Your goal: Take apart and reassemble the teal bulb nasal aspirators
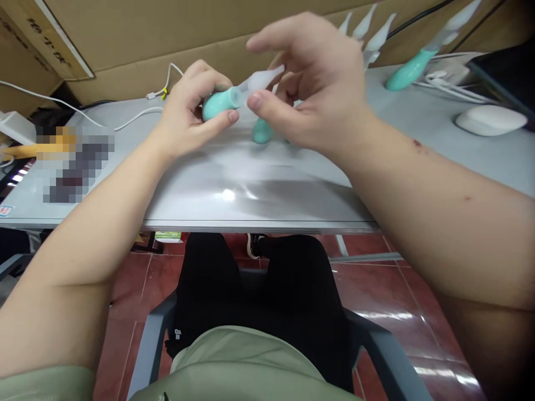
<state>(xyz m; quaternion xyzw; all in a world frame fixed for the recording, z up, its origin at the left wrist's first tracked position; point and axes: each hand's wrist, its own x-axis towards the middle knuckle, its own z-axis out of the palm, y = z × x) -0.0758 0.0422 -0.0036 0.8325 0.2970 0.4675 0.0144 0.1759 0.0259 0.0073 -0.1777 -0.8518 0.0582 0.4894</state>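
Note:
My left hand (192,106) is wrapped around a teal squeeze bulb (220,104), with the bulb's open neck facing right. Just past that neck, a translucent white nozzle (263,79) on a clear section lies nearly level, its narrow tip toward the right. My right hand (313,83) curls around this nozzle, thumb in front and other fingers behind, index finger raised apart; the exact contact is partly hidden. Below the right thumb another teal bulb (262,131) stands on the table, its upper part covered by the hand.
Several white nozzles (378,36) stand behind my right hand. A complete teal bulb with nozzle (412,69) stands farther right, near cables and a white computer mouse (491,120). A white cable (137,116) crosses the grey table (259,206) at left. Cardboard (146,33) walls the back.

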